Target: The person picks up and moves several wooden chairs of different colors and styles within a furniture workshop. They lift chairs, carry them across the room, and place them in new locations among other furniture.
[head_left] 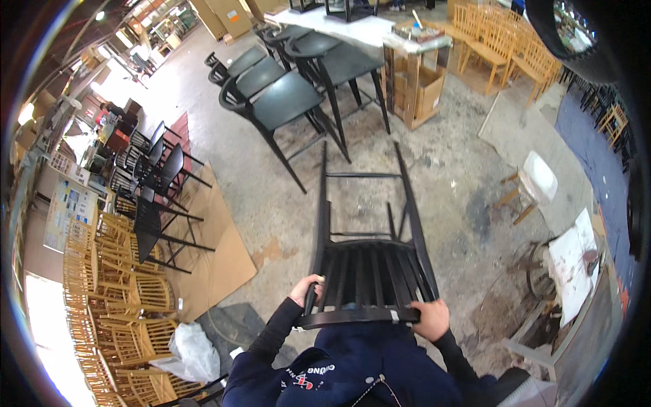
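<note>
A tall black wooden bar chair [369,247] with a spindled back is tipped toward me, its legs pointing away across the floor. The curved top rail lies close against my body. My left hand [308,290] is closed round the chair at the left end of its back. At the right end, my right hand [432,319] grips the top rail, thumb on top. A small pale mark [395,316] shows on that rail.
Ahead stand several black bar chairs [285,102] and a wooden stand [415,85]. More black chairs [159,176] are on cardboard [227,261] at left, above stacked unfinished chairs [129,305] and a plastic bag [193,353]. A white-seated chair [539,178] and a cluttered bench [573,271] are right.
</note>
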Demonstrator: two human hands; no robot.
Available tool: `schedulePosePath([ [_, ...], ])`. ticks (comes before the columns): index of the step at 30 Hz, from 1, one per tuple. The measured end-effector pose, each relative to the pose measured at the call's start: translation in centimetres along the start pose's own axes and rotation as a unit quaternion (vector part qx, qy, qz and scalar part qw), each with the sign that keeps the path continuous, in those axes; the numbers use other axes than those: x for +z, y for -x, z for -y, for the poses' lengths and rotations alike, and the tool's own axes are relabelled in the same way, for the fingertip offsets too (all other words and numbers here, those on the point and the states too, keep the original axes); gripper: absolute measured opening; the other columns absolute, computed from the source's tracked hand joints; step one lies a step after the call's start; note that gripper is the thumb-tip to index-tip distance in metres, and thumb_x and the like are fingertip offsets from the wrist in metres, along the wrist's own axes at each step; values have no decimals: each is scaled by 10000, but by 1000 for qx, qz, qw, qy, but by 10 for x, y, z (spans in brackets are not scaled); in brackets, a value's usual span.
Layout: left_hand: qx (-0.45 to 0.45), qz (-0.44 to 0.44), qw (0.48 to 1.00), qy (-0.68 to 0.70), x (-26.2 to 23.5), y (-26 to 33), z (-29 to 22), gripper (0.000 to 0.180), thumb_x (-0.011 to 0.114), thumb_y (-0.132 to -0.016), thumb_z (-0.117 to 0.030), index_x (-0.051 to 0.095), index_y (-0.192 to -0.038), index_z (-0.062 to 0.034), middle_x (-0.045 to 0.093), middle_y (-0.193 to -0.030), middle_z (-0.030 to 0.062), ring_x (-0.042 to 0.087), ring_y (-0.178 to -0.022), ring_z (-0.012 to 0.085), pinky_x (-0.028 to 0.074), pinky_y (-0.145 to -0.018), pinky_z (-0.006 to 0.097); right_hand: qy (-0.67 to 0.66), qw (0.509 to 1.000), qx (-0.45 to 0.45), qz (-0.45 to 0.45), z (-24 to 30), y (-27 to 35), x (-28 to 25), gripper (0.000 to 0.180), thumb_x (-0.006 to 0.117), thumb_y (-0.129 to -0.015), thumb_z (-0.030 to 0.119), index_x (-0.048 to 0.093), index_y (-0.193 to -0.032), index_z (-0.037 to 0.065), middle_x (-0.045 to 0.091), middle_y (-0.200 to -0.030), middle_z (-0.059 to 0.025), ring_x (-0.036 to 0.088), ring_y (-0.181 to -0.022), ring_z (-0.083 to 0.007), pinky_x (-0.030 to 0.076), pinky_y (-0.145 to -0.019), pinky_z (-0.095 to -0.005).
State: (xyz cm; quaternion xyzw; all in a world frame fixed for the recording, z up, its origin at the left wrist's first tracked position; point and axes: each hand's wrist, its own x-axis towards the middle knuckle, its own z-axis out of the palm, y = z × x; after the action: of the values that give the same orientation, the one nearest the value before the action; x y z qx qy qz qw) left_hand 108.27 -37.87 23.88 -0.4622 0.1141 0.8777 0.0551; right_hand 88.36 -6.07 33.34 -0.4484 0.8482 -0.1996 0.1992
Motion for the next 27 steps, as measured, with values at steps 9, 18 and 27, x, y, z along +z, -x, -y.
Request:
schedulePosePath([
  [9,-127,159,968,-150,183,-163,-92,123,556,-841,-115,520,-761,-29,529,-615,4,497,-460,71,441,-428,181,12,981,172,-87,-40,-50,-70,234,604,-484,108,605,-717,114,573,-597,-126,552,-617,-342,356,-622,-393],
  [18,-202,229,931,-199,388,-274,-172,82,539,-839,-86,524,-849,-5,511,-708,29,493,-549,75,447,-460,190,38,919,321,-224,-82,-147,-158,208,614,-508,109,582,-714,107,571,-611,-107,552,-654,-326,342,-647,-386],
  [27,-250,245,905,-241,589,-435,-214,174,506,-868,-80,536,-1005,23,520,-745,29,479,-570,82,449,-497,197,-12,882,389,-267,-229,-266,-239,226,603,-480,71,553,-699,95,590,-641,-79,571,-660,-282,331,-646,-362],
])
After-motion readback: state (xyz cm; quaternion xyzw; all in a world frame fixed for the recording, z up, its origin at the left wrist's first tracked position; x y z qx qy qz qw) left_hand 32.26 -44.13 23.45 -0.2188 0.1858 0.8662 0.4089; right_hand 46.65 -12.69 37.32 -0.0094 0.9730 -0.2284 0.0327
